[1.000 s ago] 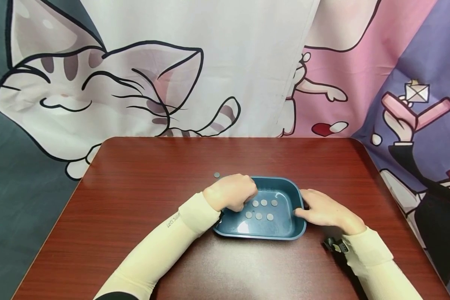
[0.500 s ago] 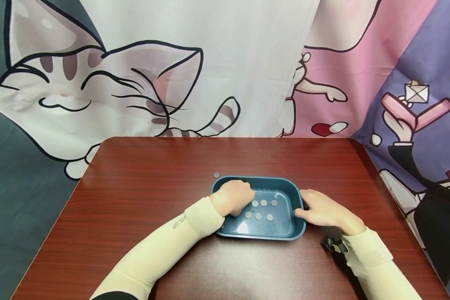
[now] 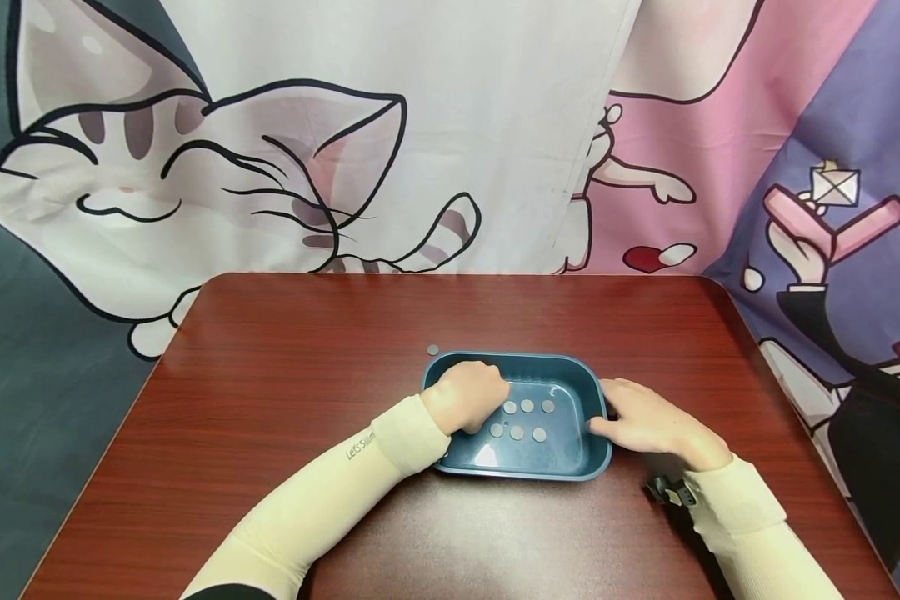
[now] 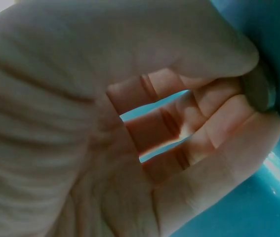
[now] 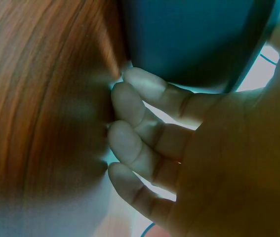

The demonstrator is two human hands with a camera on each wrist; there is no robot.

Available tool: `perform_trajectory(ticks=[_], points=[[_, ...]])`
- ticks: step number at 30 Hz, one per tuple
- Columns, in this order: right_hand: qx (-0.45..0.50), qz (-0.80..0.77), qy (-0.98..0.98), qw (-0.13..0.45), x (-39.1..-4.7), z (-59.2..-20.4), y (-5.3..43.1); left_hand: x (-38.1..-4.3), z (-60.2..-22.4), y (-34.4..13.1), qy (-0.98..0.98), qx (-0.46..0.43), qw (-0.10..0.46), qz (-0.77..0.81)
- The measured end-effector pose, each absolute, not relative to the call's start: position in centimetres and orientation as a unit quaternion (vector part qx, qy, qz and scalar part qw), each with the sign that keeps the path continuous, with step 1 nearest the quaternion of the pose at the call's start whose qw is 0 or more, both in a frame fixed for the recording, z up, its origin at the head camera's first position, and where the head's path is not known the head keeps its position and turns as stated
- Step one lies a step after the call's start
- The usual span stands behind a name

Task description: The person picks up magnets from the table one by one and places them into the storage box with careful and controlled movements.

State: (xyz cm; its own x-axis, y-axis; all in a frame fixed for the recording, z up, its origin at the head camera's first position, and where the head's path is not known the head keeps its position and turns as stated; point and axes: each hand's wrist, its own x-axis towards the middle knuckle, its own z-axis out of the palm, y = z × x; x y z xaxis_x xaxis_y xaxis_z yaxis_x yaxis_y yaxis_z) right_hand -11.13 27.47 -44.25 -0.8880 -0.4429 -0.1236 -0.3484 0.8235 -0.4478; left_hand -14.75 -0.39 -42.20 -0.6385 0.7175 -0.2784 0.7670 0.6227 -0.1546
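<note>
A blue rectangular tray [image 3: 562, 462] stands on the table with several small grey coins [image 3: 527, 406] lying flat in two rows on its floor. My left hand [image 3: 467, 395] reaches into the tray's left part. In the left wrist view, its thumb and fingertips pinch a coin [image 4: 260, 89] on edge, right at the blue surface; the head view hides this coin behind the hand. At the right end, my right hand [image 3: 648, 421] holds the tray, thumb over the rim. The right wrist view shows its fingers [image 5: 127, 140] outside the wall, fingertips down at the tabletop.
Another coin [image 3: 432, 350] lies on the reddish-brown wooden table [image 3: 307, 333], just beyond the tray's back left corner. Behind the table's far edge hangs a curtain [image 3: 495, 125] with cartoon prints.
My left hand has moved slightly down and toward me, deeper over the tray's left part, uncovering the back left rim. Over the last half second it stays nearly still. The right hand keeps its place.
</note>
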Motion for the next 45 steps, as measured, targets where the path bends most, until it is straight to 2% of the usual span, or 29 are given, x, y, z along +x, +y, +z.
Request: perform_trajectory(ticks=[22,36,45], points=[[-0.208,-0.212,0.948,0.115,-11.0,-44.1,27.4,-15.0,-41.6,-1.0,0.899,0.413,0.101,-0.107],[-0.206,-0.209,0.949,0.112,-11.0,-44.4,27.4,-15.6,-38.5,-2.2,0.895,0.429,0.117,-0.039],[-0.208,-0.212,0.948,0.113,-11.1,-44.3,27.5,-16.4,-37.0,-3.6,0.882,0.461,0.096,0.025]])
